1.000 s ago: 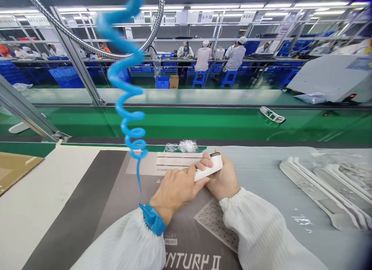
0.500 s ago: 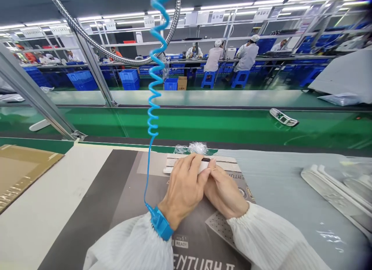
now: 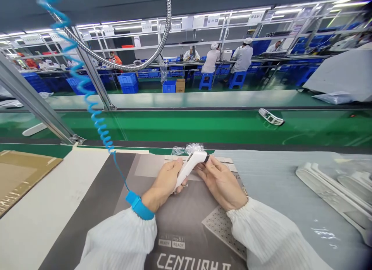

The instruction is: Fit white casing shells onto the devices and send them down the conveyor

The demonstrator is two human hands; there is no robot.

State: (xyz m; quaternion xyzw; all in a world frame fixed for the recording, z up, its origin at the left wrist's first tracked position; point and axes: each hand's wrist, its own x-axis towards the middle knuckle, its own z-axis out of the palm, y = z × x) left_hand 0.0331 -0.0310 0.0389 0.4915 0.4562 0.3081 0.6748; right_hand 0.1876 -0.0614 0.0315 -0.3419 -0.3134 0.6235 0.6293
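A white, bent handheld device [image 3: 188, 168], shaped like a forehead thermometer, is tilted up to the right above the printed cardboard. Its head ends in a dark tip, and a small dark window shows on its side. My left hand [image 3: 167, 178], with a blue strap [image 3: 140, 206] on the wrist, is closed round the handle. At the head end, my right hand [image 3: 222, 181] has its fingers closed against the dark tip. Under both hands lies the dark grey cardboard sheet [image 3: 124, 223] with white lettering. Crumpled clear plastic [image 3: 194, 148] sits just behind the device.
White plastic shells [image 3: 328, 192] lie at the right on grey sheeting. Brown cardboard [image 3: 26, 177] is at the left. Across the green conveyor [image 3: 174, 126] lies another device shell [image 3: 271, 117]. A coiled blue cord [image 3: 99, 122] runs to my left wrist. People sit working farther back.
My left hand has shifted left and down to the handle, uncovering the device, which is now tilted up. The coiled cord has swung left. My right hand stays at the head end.
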